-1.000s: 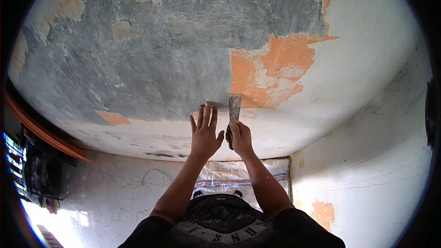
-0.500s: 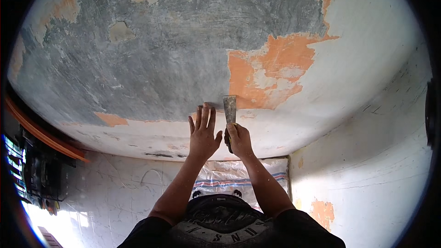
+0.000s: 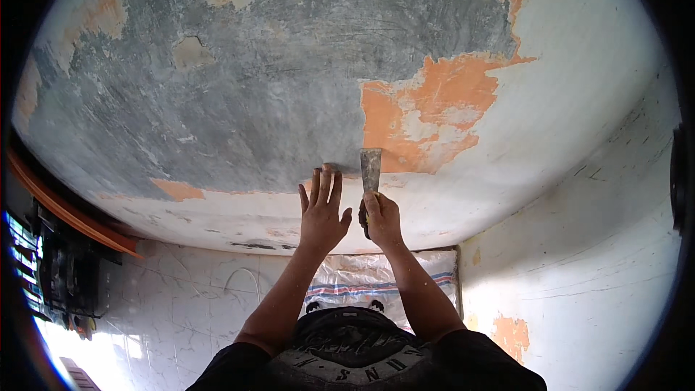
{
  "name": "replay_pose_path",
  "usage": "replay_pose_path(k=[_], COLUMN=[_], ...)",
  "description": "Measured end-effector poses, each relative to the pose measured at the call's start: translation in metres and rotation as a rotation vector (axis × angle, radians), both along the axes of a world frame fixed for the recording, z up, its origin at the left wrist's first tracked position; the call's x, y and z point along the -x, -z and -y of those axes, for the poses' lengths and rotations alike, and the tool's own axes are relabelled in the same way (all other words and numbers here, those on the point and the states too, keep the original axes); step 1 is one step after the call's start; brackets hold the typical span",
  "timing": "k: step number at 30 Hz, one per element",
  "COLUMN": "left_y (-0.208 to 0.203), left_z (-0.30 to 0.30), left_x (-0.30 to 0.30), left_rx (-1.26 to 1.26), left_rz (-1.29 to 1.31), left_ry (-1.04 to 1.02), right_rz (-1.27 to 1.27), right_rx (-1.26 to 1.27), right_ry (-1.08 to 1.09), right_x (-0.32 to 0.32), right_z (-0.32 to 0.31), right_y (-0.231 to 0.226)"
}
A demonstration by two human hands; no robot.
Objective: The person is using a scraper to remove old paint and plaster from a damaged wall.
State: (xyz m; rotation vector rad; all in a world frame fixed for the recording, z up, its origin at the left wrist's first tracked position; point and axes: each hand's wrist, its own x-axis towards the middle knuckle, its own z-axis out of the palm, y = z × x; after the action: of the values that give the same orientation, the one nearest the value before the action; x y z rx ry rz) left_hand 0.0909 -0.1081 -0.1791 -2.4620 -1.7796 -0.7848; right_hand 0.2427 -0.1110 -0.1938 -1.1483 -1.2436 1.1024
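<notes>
My right hand is wrapped round the handle of a scraper with a flat, worn metal blade. The blade points up, and its wide edge is at the lower left part of an orange paint patch on the wall. Just left of it, my left hand has its fingers stretched out and holds nothing. Its fingertips reach the lower border of the bare grey area. White paint surrounds the grey and orange parts.
An orange rail-like edge curves along the left, above dark items beside a bright opening. Behind me hangs a pale plastic sheet with coloured stripes. On the right, another white wall shows an orange bare spot.
The scraper and my right hand have shifted slightly right, with the blade now on the orange patch's left part. My left hand stays almost in place, fingers still stretched.
</notes>
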Motion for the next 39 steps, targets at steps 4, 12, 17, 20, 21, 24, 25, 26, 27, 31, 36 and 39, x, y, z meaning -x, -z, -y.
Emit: replay_pose_path(k=[4, 12, 17, 20, 21, 24, 25, 26, 27, 31, 36, 39], left_y=[0.001, 0.002, 0.001, 0.002, 0.001, 0.000, -0.001, -0.001, -0.002, -0.002, 0.001, -0.001], left_z=[0.000, 0.001, 0.000, 0.000, -0.001, 0.001, 0.001, 0.001, 0.002, 0.001, -0.001, 0.001], left_x=[-0.004, -0.002, -0.004, -0.004, -0.004, -0.003, -0.003, -0.002, -0.002, -0.002, -0.003, -0.001], left_rx=[-0.009, -0.010, -0.015, -0.011, -0.012, -0.018, -0.017, -0.015, -0.015, -0.011, -0.008, -0.005], left_rz=[0.011, 0.032, 0.013, -0.006, -0.006, 0.007, 0.004, 0.002, 0.000, -0.004, -0.012, -0.012], left_ry=[0.015, 0.006, 0.015, 0.021, 0.018, 0.015, 0.010, 0.005, 0.008, 0.014, 0.014, 0.029], right_rz=[0.061, -0.050, -0.033, -0.038, -0.038, 0.000, 0.011, 0.003, -0.006, 0.021, -0.046, -0.003], right_rx=[0.129, 0.069, 0.146, 0.162, 0.161, 0.030, -0.017, -0.045, -0.073, 0.074, 0.171, 0.094], right_ry=[0.015, -0.003, 0.017, 0.038, 0.035, 0.032, 0.023, 0.017, 0.010, 0.031, -0.003, 0.015], right_x=[-0.007, 0.007, -0.003, -0.003, -0.003, 0.002, 0.002, 0.001, 0.001, -0.005, -0.001, 0.005], right_z=[0.017, 0.009, 0.020, 0.022, 0.018, 0.003, -0.003, -0.006, -0.007, 0.007, 0.021, 0.010], right_y=[0.048, -0.007, 0.042, 0.049, 0.046, -0.001, -0.013, -0.018, -0.021, 0.022, 0.045, 0.008])
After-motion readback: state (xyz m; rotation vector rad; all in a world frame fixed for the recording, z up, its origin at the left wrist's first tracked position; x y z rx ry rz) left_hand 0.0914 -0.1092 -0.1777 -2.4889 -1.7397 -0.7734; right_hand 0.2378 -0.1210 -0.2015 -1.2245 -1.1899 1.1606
